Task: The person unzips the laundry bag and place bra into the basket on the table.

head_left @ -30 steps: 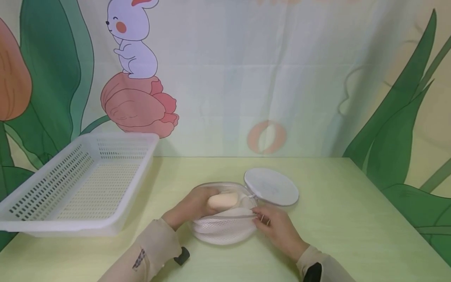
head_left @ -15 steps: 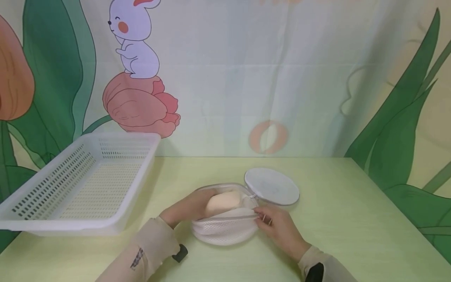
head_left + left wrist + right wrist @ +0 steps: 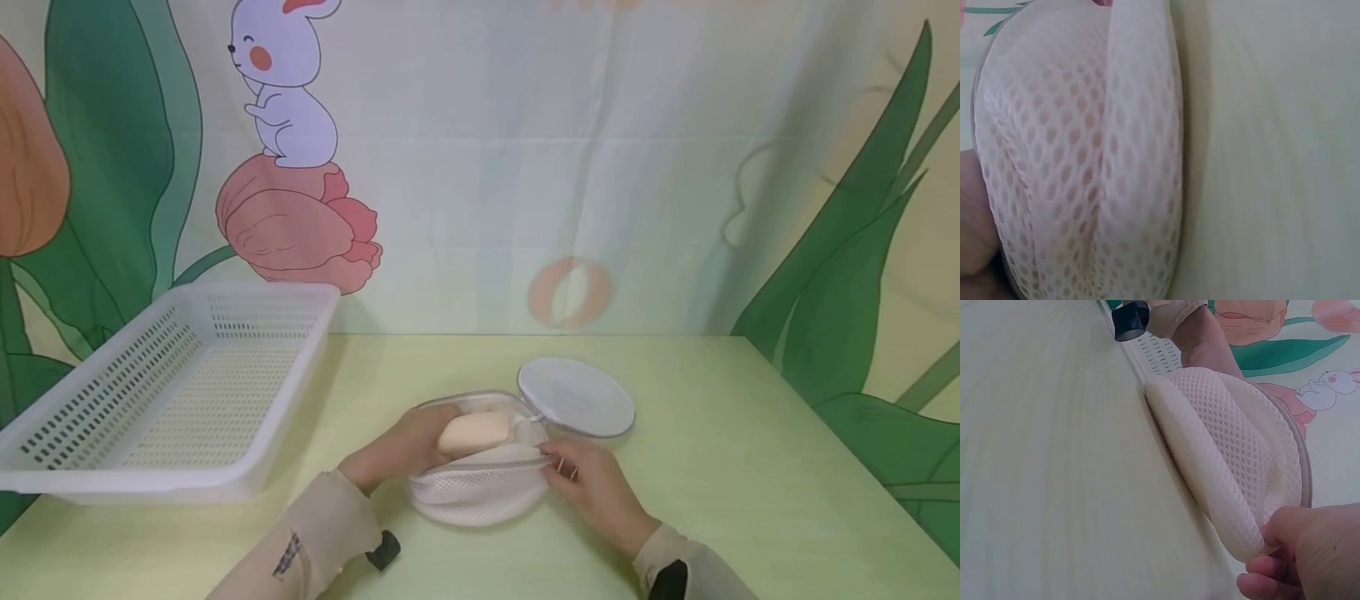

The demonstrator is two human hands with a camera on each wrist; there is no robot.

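A white mesh laundry bag (image 3: 480, 496) with a stiff rim stands on the table in the head view, its top uncovered. Its round lid (image 3: 576, 397) lies folded back to the right, joined at the rim. In the bag's mouth is a smooth, rounded, peach-coloured padded item (image 3: 474, 432). My left hand (image 3: 408, 446) reaches over the left rim and holds this item; its fingertips are hidden. My right hand (image 3: 596, 492) pinches the bag's right edge between thumb and fingers, as the right wrist view shows. Mesh fills much of the left wrist view.
A white perforated plastic basket (image 3: 296, 392) stands on the left of the pale green table (image 3: 750, 467). Behind the table hangs a printed cloth (image 3: 465, 208) with a rabbit and flowers.
My left hand and the peach-coloured item shift slightly inside the bag's mouth, and more of the item shows. My right hand keeps its pinch on the edge. The lid stays back.
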